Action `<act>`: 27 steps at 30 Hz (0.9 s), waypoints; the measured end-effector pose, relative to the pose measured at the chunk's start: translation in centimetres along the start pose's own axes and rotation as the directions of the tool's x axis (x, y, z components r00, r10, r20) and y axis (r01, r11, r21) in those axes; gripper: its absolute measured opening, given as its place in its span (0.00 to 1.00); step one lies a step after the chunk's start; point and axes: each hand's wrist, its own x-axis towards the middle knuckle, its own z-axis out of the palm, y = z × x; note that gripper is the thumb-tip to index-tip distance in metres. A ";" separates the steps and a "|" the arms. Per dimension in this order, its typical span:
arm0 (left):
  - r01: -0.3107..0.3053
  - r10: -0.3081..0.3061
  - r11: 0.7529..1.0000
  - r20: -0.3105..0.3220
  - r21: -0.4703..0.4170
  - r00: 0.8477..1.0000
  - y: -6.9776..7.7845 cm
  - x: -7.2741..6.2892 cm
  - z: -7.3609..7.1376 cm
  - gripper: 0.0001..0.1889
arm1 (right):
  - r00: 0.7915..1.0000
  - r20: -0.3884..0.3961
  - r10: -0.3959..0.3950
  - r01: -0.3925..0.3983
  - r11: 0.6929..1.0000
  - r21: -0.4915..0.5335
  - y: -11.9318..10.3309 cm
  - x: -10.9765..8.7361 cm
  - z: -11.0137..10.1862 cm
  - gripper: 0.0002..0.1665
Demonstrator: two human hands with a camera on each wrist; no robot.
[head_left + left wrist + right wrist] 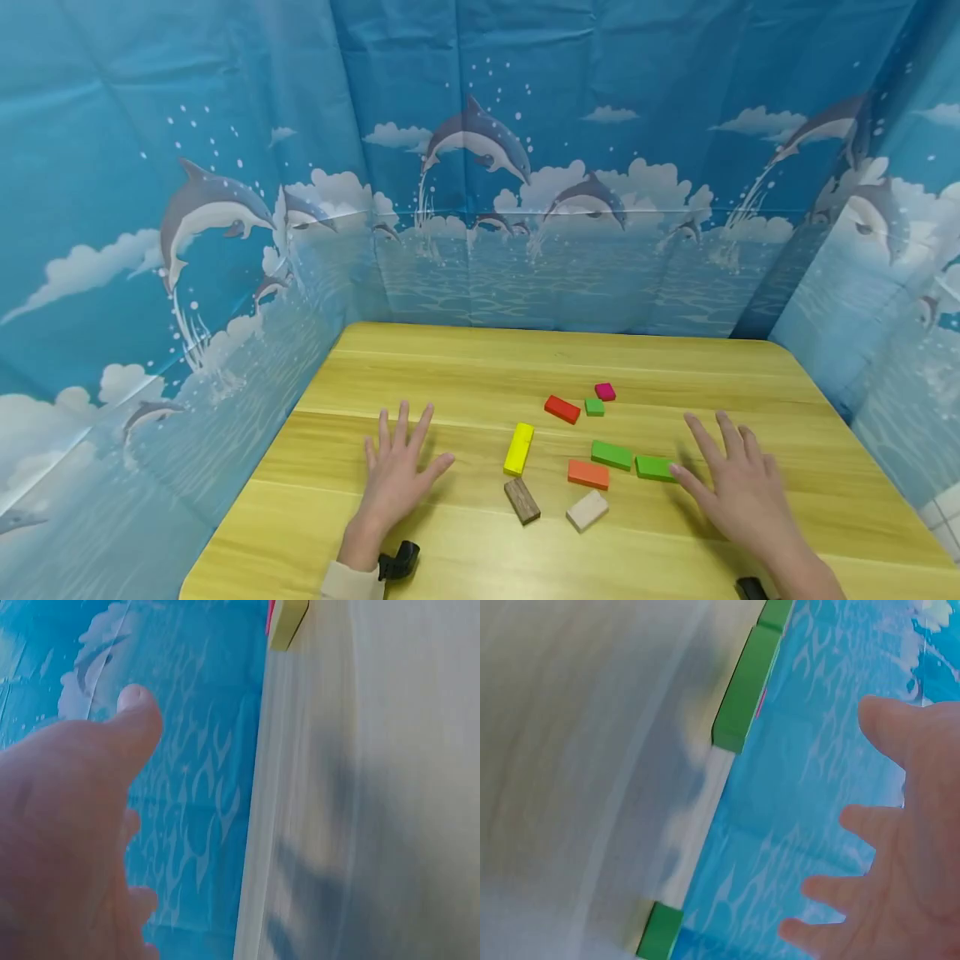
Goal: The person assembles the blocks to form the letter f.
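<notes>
My left hand (396, 485) hovers over the left part of the table with fingers spread, holding nothing. To its right lie a yellow block (519, 449) and a dark brown wooden block (522, 501). On the other side, my right hand (752, 502) is also spread and empty, its thumb overlapping the end of a green block (654, 468) in the head view. A second long green block (611, 455), an orange block (588, 474) and a pale wooden block (587, 510) lie between the hands. The right wrist view has another green block (660, 931) low at the left.
Farther back on the wooden table (450, 358) are a red block (562, 409), a small green block (595, 407) and a small magenta block (605, 392). A blue dolphin-print curtain (480, 275) hangs behind the table and along its sides.
</notes>
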 end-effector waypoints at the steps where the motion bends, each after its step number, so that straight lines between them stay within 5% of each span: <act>1: -0.003 0.003 1.000 0.004 -0.012 1.000 0.2 0.0 0.1 0.44 | 1.000 -0.007 -0.015 0.015 1.000 -0.004 -0.2 0.1 -0.1 0.52; 7: -0.027 0.033 0.991 0.039 -0.134 0.999 1.4 -0.3 0.3 0.42 | 0.993 -0.042 -0.113 0.112 0.993 -0.024 -1.7 0.6 -0.4 0.54; 18: -0.127 0.153 0.951 0.075 -0.281 0.985 4.0 -1.0 1.3 0.44 | 0.988 0.026 -0.152 0.148 0.980 0.136 -5.2 1.1 1.0 0.48; 27: -0.063 0.123 0.927 0.142 -0.370 0.982 5.3 -1.6 2.1 0.43 | 0.960 0.032 -0.278 0.269 0.949 0.165 -8.4 1.5 2.6 0.47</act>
